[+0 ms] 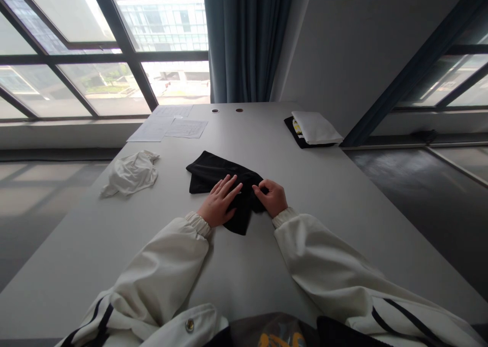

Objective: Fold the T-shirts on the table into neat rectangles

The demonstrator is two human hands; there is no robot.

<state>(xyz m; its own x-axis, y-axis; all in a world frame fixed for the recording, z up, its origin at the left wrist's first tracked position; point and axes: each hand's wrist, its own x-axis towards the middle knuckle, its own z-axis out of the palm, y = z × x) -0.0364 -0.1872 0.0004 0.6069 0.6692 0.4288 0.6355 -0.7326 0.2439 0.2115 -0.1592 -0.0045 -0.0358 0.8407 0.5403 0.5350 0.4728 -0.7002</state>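
A black cloth garment (213, 169) lies partly folded and creased on the white table (263, 270); its exact kind is unclear. My left hand (220, 202) rests flat on its middle, fingers spread. At the garment's right edge, my right hand (271, 197) has its fingers curled in a pinch on the black fabric. One flap of the cloth hangs toward me between the two hands. A crumpled white cloth (133, 174) lies apart from both hands, on the left of the table.
At the far right sits a folded stack with a white cloth (314, 127) above a black one (292, 133). Sheets of paper (186, 128) lie at the far left. Two round holes (239, 110) pierce the far edge, before a blue curtain (247, 41) and windows.
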